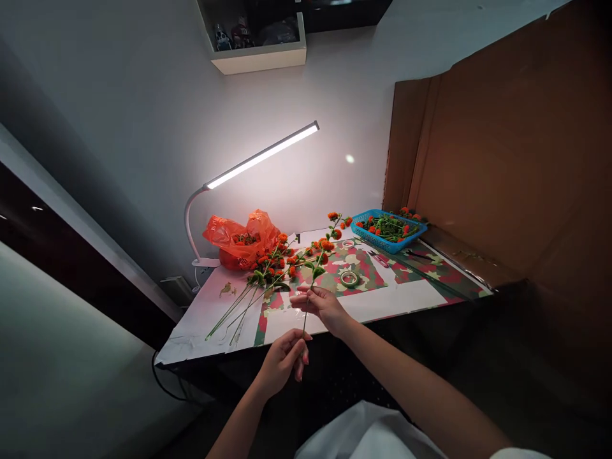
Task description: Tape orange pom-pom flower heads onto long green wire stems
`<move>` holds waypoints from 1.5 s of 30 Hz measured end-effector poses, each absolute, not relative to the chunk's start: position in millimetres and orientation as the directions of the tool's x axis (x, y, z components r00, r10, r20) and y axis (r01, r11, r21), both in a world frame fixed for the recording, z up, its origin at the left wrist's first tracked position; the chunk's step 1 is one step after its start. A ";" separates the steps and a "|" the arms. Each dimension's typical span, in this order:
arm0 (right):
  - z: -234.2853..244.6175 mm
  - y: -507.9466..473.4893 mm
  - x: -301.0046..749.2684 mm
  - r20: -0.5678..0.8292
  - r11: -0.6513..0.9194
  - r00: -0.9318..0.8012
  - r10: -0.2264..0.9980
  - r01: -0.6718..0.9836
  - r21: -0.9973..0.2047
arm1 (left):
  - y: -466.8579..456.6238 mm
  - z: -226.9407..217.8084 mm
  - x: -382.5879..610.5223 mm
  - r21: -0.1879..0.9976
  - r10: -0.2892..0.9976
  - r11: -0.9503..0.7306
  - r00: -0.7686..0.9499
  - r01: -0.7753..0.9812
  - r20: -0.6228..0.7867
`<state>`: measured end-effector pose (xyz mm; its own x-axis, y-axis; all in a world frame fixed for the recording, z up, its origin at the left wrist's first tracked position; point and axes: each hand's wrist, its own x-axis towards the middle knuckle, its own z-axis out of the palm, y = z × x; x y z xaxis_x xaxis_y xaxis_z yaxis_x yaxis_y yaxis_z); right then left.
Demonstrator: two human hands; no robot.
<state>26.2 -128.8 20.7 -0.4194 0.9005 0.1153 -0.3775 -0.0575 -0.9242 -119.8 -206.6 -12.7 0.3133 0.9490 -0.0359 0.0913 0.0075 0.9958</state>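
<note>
An artificial-looking flower stem [317, 272] with orange blooms and green leaves stands tilted between my hands, over the table's front edge. Closed round its lower end is my left hand [285, 361]. My right hand [326, 307] pinches the same stem higher up, just under the leaves, its other fingers partly stretched out. To the left lie several similar flower stems [270, 271], their bare green ends pointing toward me. A roll of green tape [350, 278] rests on the patterned sheet beyond my right hand.
A red plastic bag [224, 236] with orange blooms stands at the back left, beside a lit desk lamp [262, 155]. At the back right sits a blue basket [382, 243] of flowers, near pink-handled scissors [378, 257]. Tall cardboard [497, 146] walls the right side.
</note>
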 end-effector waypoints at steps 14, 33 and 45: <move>-21.7 -171.6 6.7 -0.014 -0.210 -0.399 0.917 -0.452 -0.867 | -251.9 -89.2 -109.1 0.840 0.989 -0.126 0.002 0.527 0.148; -46.8 -187.0 17.7 -0.184 -0.312 -0.314 0.931 -0.427 -0.849 | -280.5 -98.1 -93.6 0.791 0.997 -0.068 0.079 0.608 0.024; -50.6 -195.7 26.4 -0.068 -0.256 -0.391 0.918 -0.451 -0.855 | -280.9 -82.5 -94.8 0.841 0.996 -0.087 0.026 0.534 0.087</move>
<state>26.4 -195.7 -50.6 -0.3915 0.9177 -0.0681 -0.4510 -0.2558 -0.8551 -94.8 -280.9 -82.5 0.0259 0.9959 0.0867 0.5335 -0.0871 0.8413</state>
